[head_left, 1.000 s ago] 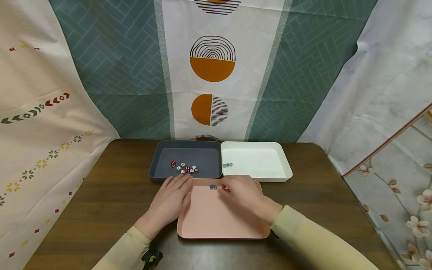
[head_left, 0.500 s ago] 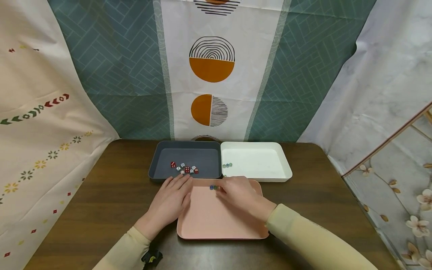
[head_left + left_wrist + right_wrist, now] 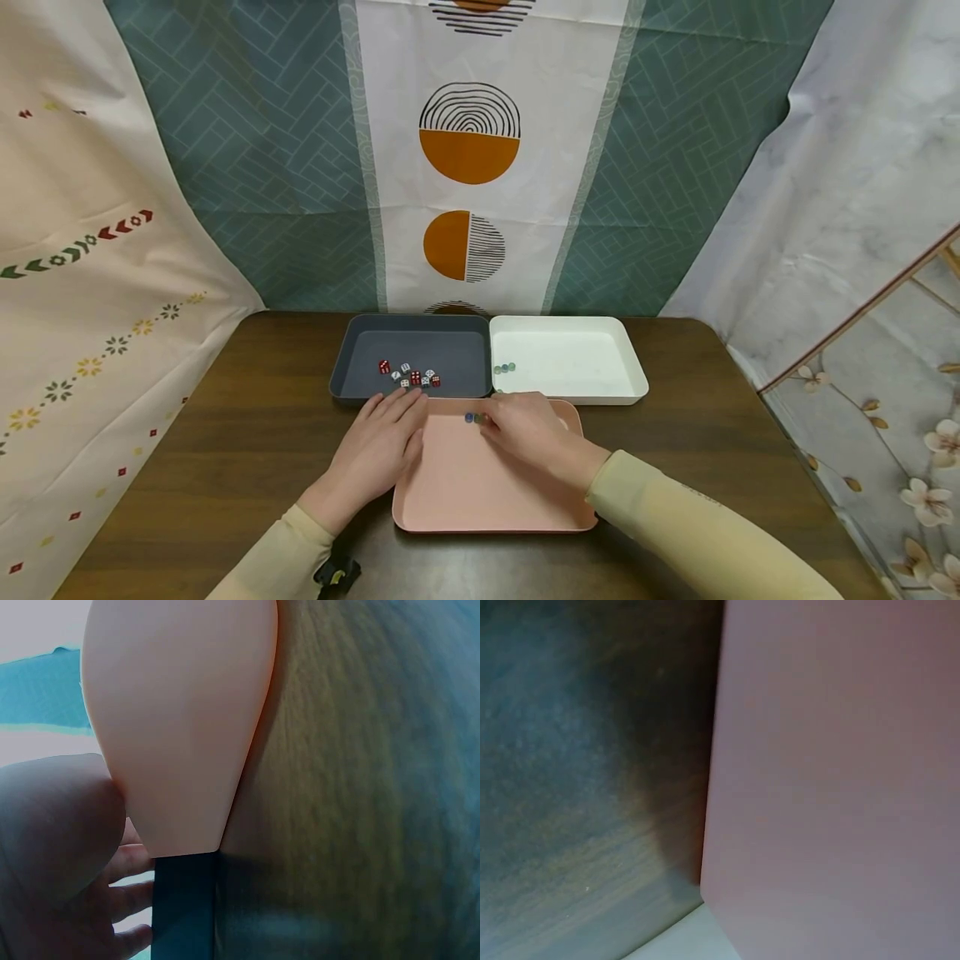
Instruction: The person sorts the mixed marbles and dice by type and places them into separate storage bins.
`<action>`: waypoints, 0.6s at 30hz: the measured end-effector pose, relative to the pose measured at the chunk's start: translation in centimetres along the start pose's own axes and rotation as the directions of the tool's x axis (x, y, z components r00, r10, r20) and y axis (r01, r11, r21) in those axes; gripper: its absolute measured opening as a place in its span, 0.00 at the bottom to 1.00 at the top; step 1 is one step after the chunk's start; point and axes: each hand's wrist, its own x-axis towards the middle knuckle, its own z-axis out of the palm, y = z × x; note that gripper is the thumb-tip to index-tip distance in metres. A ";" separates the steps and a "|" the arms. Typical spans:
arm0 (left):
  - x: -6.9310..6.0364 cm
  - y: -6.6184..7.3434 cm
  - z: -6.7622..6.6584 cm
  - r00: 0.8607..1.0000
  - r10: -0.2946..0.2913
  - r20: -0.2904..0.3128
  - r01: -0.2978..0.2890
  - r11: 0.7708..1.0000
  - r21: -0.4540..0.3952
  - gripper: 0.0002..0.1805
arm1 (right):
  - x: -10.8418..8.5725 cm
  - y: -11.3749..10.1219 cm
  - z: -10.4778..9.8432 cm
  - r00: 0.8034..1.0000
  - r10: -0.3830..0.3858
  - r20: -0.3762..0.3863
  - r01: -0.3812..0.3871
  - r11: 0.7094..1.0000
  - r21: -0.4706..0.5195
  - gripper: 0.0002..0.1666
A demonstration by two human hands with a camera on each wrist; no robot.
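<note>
My left hand point(image 3: 381, 440) rests with straight fingers over the far left corner of the pink tray point(image 3: 480, 492). In the left wrist view, the left fingers point(image 3: 131, 900) lie against the dark tray's side. My right hand point(image 3: 528, 427) reaches over the far part of the pink tray, fingers curled, and its fingertips pinch a small greenish glass marble point(image 3: 483, 418), partly hidden by them. Beside it on the pink tray sits a blue marble point(image 3: 469, 417), with another bluish-green one between. The right wrist view shows only the pink tray's wall point(image 3: 817, 780), not the fingers.
Behind, the dark grey tray point(image 3: 360, 337) holds several red and white dice point(image 3: 416, 377). The white tray point(image 3: 592, 354) beside it holds a short row of glass marbles point(image 3: 505, 367). All three trays stand close together on the brown wooden table point(image 3: 247, 433).
My right hand has shifted slightly left and nearer, closing its fingertips at the marbles on the pink tray. The left hand stays in place.
</note>
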 end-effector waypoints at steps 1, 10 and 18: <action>0.0 0.0 0.0 1.000 0.000 0.000 0.000 1.000 0.001 0.27 | 0.0 0.0 0.0 1.000 0.003 -0.001 -0.003 1.000 0.000 0.09; 0.0 0.0 0.1 1.000 -0.002 0.007 0.002 1.000 0.002 0.27 | -0.1 -0.1 0.3 1.000 0.008 0.015 -0.008 1.000 0.000 0.12; 0.0 -0.1 0.1 1.000 -0.002 0.007 0.001 1.000 0.004 0.27 | 0.0 -0.1 0.1 0.997 -0.001 0.073 0.000 1.000 0.007 0.15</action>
